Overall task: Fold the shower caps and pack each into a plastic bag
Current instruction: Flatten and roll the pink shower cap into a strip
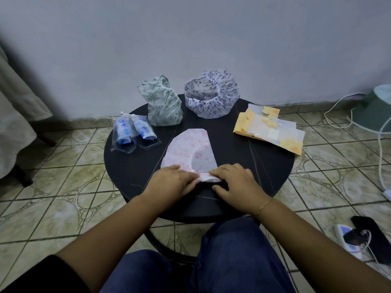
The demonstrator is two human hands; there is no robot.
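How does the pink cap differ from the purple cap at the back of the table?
The pink cap lies flat, its near edge rolled under both hands; the purple cap stands puffed and open, untouched. The pink cap is near the person; the purple cap is by the wall. Both are thin printed shower caps, not yet bagged.

A round black table (127, 178) stands on patterned green floor tiles (63, 208) against a pale wall (190, 39).
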